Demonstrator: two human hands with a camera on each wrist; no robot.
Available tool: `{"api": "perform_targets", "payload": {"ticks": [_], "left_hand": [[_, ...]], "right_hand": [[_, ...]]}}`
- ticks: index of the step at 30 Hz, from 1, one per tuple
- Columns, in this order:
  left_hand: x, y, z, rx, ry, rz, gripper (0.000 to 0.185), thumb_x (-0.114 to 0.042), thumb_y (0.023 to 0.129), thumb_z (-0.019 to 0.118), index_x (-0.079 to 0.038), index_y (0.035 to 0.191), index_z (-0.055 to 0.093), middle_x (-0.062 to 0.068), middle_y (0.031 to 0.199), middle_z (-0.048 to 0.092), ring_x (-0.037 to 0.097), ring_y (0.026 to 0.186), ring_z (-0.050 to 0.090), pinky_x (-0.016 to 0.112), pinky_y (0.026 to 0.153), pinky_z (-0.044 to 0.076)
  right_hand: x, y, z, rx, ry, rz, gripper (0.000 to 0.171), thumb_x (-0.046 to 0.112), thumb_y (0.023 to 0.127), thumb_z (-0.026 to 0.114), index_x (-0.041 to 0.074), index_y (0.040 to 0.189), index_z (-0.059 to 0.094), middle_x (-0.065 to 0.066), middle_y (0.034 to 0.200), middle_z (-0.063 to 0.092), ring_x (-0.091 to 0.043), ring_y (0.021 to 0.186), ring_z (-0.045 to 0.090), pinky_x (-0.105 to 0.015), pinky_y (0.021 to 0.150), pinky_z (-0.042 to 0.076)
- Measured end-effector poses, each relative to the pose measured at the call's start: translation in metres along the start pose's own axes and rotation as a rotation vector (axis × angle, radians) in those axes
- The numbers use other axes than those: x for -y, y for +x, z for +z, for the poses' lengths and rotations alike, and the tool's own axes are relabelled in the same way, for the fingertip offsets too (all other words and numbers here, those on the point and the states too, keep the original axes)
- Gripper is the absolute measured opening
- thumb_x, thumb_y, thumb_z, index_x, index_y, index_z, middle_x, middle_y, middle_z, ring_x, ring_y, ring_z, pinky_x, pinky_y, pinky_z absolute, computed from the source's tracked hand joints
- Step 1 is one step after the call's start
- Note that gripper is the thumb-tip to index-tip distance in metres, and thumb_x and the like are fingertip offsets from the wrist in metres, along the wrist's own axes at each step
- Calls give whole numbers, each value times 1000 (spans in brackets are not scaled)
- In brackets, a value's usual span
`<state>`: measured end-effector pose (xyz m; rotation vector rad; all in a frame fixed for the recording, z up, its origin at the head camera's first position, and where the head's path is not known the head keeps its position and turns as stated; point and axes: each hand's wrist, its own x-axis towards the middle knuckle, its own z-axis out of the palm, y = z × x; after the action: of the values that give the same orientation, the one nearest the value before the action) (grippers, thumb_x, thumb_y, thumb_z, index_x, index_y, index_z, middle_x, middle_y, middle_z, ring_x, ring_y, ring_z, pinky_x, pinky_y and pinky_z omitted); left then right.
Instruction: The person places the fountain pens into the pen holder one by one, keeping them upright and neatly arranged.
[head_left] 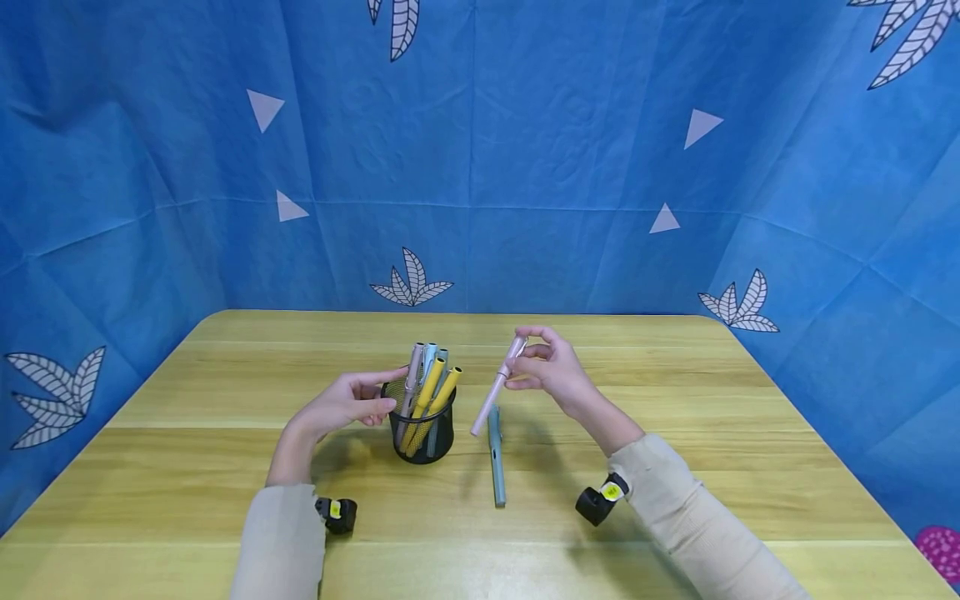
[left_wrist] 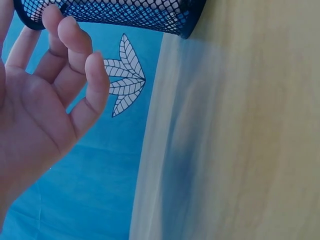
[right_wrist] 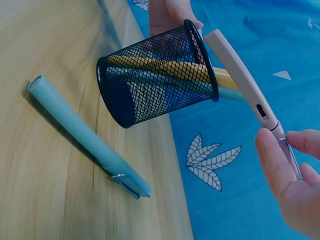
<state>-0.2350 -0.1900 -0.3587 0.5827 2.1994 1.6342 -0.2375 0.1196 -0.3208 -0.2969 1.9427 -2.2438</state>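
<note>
A black mesh pen holder stands upright on the table with several pens in it, among them a yellow pen and a greyish-purple pen. My left hand holds the holder's rim from the left, thumb in front and index finger stretched toward the back. To the right, my right hand pinches a pale pink pen by its clip end, tilted, above the table and apart from the holder. Below it a teal pen lies on the wood, its clip pointing away from me.
The light wooden table has rounded far corners. Blue cloth with leaf and triangle prints hangs behind it and at both sides. A small black camera is strapped to each wrist.
</note>
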Motion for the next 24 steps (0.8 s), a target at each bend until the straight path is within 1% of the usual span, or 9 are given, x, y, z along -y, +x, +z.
{"api": "perform_targets", "payload": {"ticks": [7,14,20,24], "left_hand": [[-3,0,0,-8,11,-11,53,-15,85,61,-7,134,42,6,67,46,23,62,50,37,62,47],[-3,1,0,-4,10,-10,55,-17,84,63,-7,134,42,6,67,47,21,62,50,37,61,47],[-4,1,0,-4,12,-9,55,-17,84,63,-7,134,41,6,68,48,22,62,50,37,61,47],[-3,1,-1,-1,7,-6,55,-16,84,63,-7,134,41,7,67,48,22,62,51,37,61,47]], "right_hand": [[0,1,4,-55,53,-41,45,-16,80,51,-5,121,37,-15,85,51,-20,68,62,-37,67,51],[3,3,10,-118,96,-79,46,-17,78,52,-3,119,39,-15,85,49,-19,65,62,-35,63,52],[5,4,15,-126,95,-130,42,-17,78,53,0,115,42,-14,85,49,-19,66,62,-36,64,52],[5,4,19,-126,103,-162,43,-19,76,53,-1,114,42,-15,84,50,-18,67,62,-38,64,51]]}}
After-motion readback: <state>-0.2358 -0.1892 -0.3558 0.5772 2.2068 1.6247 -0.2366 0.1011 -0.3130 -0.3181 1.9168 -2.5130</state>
